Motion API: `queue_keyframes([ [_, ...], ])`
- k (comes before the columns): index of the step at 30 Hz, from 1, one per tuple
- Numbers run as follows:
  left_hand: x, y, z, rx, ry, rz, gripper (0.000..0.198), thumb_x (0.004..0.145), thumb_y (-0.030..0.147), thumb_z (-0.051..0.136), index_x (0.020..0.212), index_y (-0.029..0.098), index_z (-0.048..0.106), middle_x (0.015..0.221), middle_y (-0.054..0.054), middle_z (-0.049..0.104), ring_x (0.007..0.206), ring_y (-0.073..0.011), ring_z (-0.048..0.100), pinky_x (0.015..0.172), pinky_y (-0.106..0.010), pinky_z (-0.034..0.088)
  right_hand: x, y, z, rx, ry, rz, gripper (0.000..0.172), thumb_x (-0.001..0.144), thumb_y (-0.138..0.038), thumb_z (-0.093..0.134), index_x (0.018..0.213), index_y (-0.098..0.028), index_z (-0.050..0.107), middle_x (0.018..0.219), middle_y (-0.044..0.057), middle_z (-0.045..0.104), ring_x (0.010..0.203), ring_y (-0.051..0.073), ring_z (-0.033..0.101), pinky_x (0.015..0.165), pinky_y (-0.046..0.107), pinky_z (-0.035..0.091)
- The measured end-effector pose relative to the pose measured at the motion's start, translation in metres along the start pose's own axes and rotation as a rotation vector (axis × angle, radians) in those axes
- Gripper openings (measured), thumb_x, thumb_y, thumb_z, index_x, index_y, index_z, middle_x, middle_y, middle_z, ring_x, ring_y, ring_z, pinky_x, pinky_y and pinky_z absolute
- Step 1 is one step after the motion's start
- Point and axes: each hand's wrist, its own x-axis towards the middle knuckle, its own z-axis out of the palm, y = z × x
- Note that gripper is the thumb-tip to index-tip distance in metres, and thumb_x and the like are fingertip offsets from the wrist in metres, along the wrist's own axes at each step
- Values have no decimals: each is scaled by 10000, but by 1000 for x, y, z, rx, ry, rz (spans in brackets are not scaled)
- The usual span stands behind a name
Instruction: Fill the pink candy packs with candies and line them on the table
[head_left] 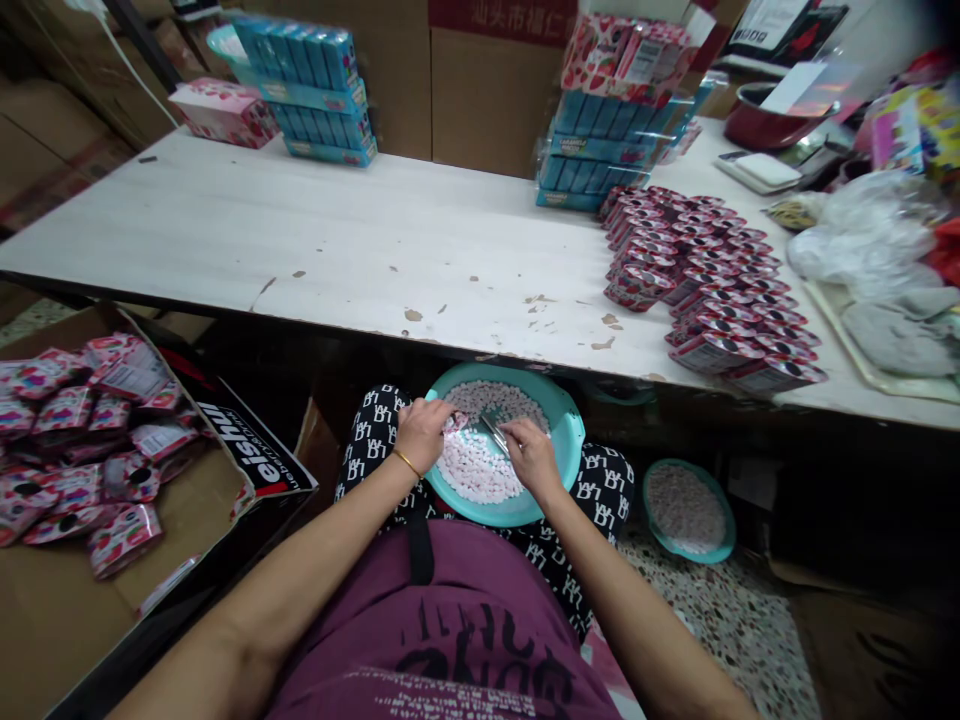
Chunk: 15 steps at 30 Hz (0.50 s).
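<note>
Hands work close together over a teal basin (566,420) resting on the seated person's lap, just below the table's edge. The left hand (422,432), with a thin gold bangle (407,462) at the wrist, is curled, its fingertips pinched on a small packet (454,421) that the fingers mostly hide. The right hand (531,455) is closed on a metal scoop (493,432) whose shape is hard to make out. Tiny pink and white candies (480,470) are heaped in the basin. Rows of sealed red-and-pink pouches (705,280) lie on the worn white table (337,240), near stacked blue boxes (315,90). A cardboard box (45,600) at left, cut off by the frame, holds loose pouches (75,430). A second basin (686,510) sits on the speckled floor (720,620).
</note>
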Motion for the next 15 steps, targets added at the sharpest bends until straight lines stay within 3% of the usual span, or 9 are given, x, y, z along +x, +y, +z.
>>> queue_keyframes([
  [2,4,-4,-1,-131,11,-29,390,623,39,523,968,212,582,966,-41,611,901,-215,505,816,-348,392,0,-3,1,6,10,-38,262,825,-243,433,1013,-182,604,998,81,598,955,169,530,863,320,422],
  [5,8,2,4,-372,3,-76,371,611,80,580,962,200,575,936,-27,614,886,-189,540,816,-317,425,7,-22,-2,-21,-27,-179,445,793,-284,505,1222,-175,463,1206,109,501,1126,194,429,962,356,358],
  [9,8,27,-4,-680,18,-80,432,628,180,652,1036,182,508,1014,-55,596,930,-184,569,846,-333,449,26,-50,-28,-81,-163,-333,473,804,-211,463,1274,-196,402,1190,83,513,1098,178,438,934,329,381],
  [12,4,28,-42,-793,191,-101,569,634,252,682,1138,202,425,1196,-94,517,1081,-200,515,936,-367,417,49,-48,-75,-162,-103,-326,451,797,-159,431,1246,-196,432,1152,77,529,1054,174,462,911,312,391],
  [15,-6,-3,-94,-722,484,-196,558,658,293,664,1154,242,414,1212,-66,513,1088,-197,516,972,-429,394,88,-13,-133,-312,38,-216,422,783,-166,458,1205,-155,470,1091,103,546,1001,190,486,871,314,399],
])
